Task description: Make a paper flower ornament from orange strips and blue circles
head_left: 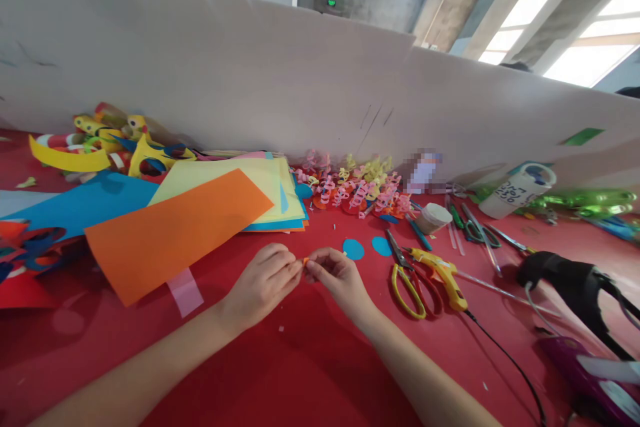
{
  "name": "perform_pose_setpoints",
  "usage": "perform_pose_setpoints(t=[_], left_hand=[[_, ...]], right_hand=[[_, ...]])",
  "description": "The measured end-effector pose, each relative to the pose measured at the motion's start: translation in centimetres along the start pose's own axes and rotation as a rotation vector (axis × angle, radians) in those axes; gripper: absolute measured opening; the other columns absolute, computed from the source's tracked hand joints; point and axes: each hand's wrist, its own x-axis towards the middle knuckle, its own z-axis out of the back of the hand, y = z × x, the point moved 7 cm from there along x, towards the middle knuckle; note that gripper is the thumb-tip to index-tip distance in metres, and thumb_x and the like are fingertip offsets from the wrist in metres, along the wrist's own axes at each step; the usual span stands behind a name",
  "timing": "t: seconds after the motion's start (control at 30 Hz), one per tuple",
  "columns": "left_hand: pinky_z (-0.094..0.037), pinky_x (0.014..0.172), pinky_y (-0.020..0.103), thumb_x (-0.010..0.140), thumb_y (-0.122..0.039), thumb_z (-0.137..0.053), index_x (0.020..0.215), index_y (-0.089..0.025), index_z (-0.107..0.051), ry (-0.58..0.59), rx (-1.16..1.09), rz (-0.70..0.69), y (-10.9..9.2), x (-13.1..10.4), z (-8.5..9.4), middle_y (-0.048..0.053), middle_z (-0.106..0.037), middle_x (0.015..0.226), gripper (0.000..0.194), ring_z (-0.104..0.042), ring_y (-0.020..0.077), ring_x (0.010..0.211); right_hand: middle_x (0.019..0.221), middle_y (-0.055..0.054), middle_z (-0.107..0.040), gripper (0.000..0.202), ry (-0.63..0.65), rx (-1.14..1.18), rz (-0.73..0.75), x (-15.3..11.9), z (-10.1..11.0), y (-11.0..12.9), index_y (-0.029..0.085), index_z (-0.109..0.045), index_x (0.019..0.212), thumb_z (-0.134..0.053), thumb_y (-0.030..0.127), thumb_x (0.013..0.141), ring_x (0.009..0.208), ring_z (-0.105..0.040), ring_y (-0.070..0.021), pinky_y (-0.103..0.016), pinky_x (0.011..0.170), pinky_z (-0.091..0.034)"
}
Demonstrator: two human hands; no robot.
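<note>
Over the red table my left hand (264,283) and my right hand (343,280) meet fingertip to fingertip. Pinched between them is a small piece of orange paper (305,261), mostly covered by the fingers. To the left lies a large orange paper sheet (175,237), partly on a stack of yellow and blue sheets (210,187). Beyond my right hand are two blue paper circles (353,249). Scissors (410,283) with one yellow and one red handle rest to the right, beside a yellow hot glue gun (443,273).
Pink and yellow curled paper pieces (355,187) cluster by the grey partition (250,73). A white cup (433,219), a tipped white container (517,190) and green-handled scissors (481,232) are to the right. The glue gun's cord (510,353) runs toward the front. Yellow paper figures (110,133) stand far left.
</note>
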Motion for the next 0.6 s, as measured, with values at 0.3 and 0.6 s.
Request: perform_pose_setpoints(t=[0.3, 0.6], left_hand=[[-0.048, 0.079, 0.031, 0.08, -0.018, -0.052, 0.087, -0.019, -0.06, 0.084, -0.594, 0.488, 2.6, 0.5, -0.8, 0.003, -0.063, 0.09, 0.011, -0.059, 0.0161, 0.086], [-0.049, 0.078, 0.03, 0.076, -0.018, -0.057, 0.084, -0.018, -0.058, 0.115, -0.764, 0.596, 3.5, -0.2, -2.0, 0.001, -0.061, 0.085, 0.009, -0.059, 0.0139, 0.079]], right_hand=[[0.069, 0.001, -0.061, 0.017, 0.049, -0.044, 0.049, 0.1, 0.5, 1.9, 0.021, -0.061, 0.077, -0.067, 0.036, 0.072, 0.065, -0.057, -0.0127, -0.027, 0.068, -0.047], [0.071, 0.002, -0.063, 0.021, -0.018, 0.054, 0.014, 0.4, 0.8, 1.1, 0.021, -0.057, 0.079, -0.071, 0.029, 0.066, 0.062, -0.059, -0.0105, -0.025, 0.064, -0.048]])
